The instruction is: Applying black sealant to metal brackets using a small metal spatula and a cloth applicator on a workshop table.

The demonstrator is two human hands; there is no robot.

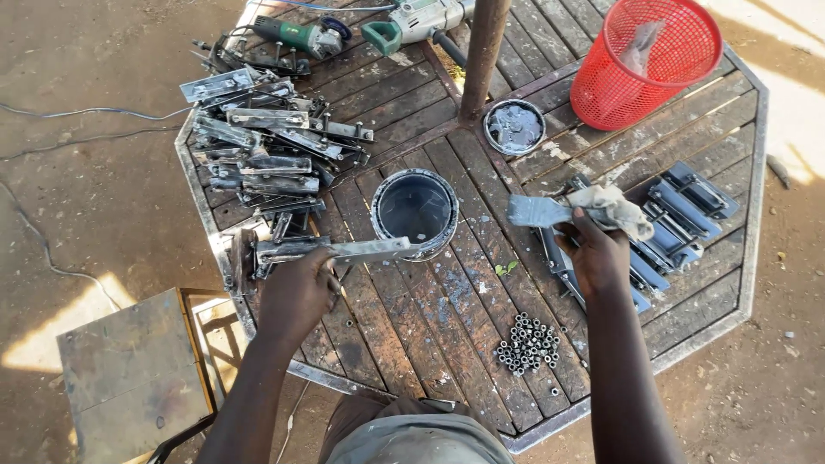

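paint can — dark grey paint inside

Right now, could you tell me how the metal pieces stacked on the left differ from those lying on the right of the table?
The left pile of metal pieces looks bare grey and unpainted; the right group of metal pieces looks blue-grey, seemingly coated. The left pile is larger and heaped crosswise; the right group is smaller and lies in neater rows. Both are flat latch-like parts resting on the wooden slatted table.

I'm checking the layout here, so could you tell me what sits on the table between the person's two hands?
In the head view, the open paint can stands between the left hand and the right hand.
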